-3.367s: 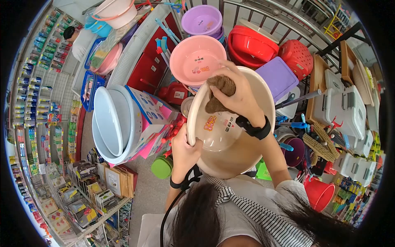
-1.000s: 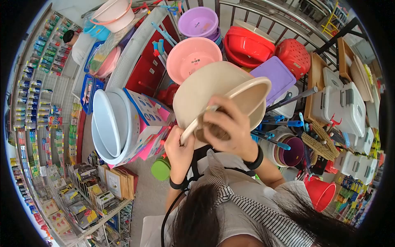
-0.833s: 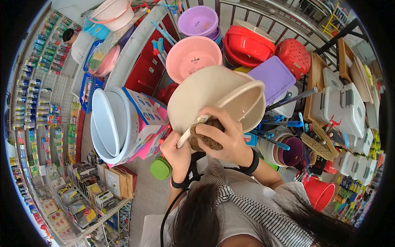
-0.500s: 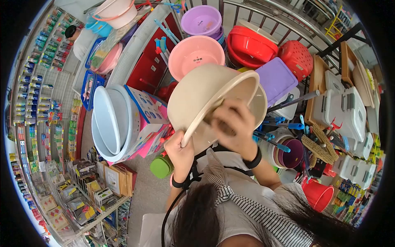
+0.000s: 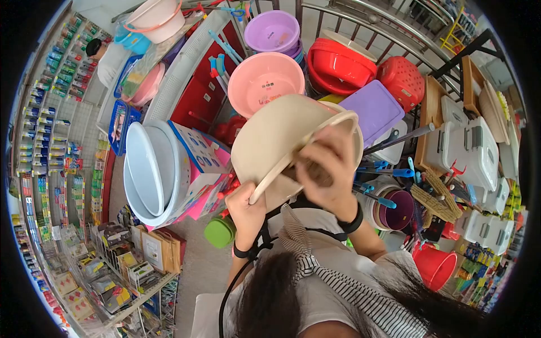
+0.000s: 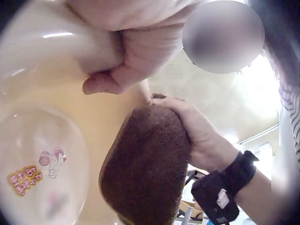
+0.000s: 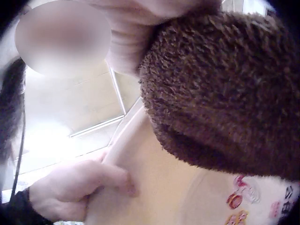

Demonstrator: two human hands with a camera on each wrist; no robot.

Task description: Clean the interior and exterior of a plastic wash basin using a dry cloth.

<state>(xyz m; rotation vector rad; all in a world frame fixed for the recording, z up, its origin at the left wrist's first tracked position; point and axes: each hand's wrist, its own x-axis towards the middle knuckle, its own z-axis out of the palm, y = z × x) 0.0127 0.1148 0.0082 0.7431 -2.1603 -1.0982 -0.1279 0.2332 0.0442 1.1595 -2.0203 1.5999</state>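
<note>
A cream basin (image 5: 276, 129) is tilted on its side in front of the person's chest, its outside wall facing up in the head view. The left hand (image 5: 246, 210) grips its rim, the thumb lying on the inner side in the left wrist view. Blurred in the head view, the right hand (image 5: 329, 172) holds a brown cloth (image 6: 147, 164) at the rim. The fluffy cloth (image 7: 220, 93) covers much of the right wrist view, over the basin's inner wall (image 7: 159, 173). Printed stickers (image 6: 24, 180) show on the basin's bottom.
Pink (image 5: 266, 84) and purple (image 5: 271, 31) basins stand beyond the cream one. Pale blue basins (image 5: 147, 169) are at the left, beside a boxed item. Red basins (image 5: 341, 62), a purple lid (image 5: 372, 112), blue-ended poles (image 5: 394, 172) and white storage boxes (image 5: 484, 152) fill the right side.
Since the earliest frame the basin has tipped from facing up onto its side, and the cloth has moved from its inside to the rim. The right hand has shifted slightly rightward lately; the left keeps its grip.
</note>
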